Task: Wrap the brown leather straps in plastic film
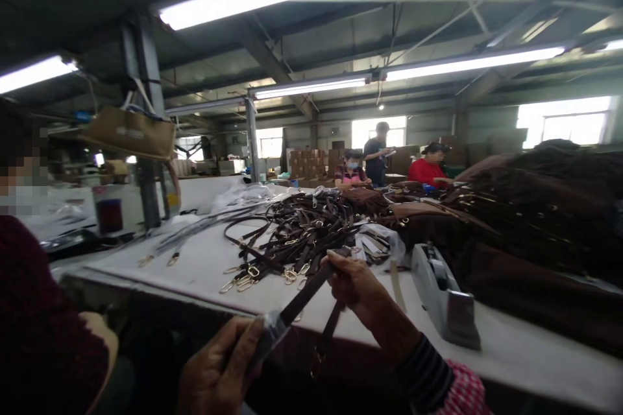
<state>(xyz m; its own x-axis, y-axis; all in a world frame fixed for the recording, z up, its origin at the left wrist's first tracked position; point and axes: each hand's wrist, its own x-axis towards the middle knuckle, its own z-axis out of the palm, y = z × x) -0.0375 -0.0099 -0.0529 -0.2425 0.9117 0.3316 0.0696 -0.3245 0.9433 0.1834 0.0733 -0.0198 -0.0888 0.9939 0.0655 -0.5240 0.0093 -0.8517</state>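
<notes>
A dark brown strap (307, 293) stretches between my two hands in front of the table edge. My left hand (221, 363), low at the centre, pinches its lower end, where clear plastic (273, 331) wraps it. Higher and to the right, my right hand (357, 285) grips the upper end between thumb and fingers. A loose part of the strap with a metal buckle (318, 355) hangs below my right hand. Just beyond lies a tangled pile of dark straps (311, 227) with gold-coloured metal rings (246, 280).
A grey tape dispenser (445, 298) stands right of my right hand on the white table (545, 343). Dark brown bags (540, 207) are heaped at the right. One person (43, 318) sits close at the left; three others are beyond the table. A tan bag (129, 133) hangs from a post.
</notes>
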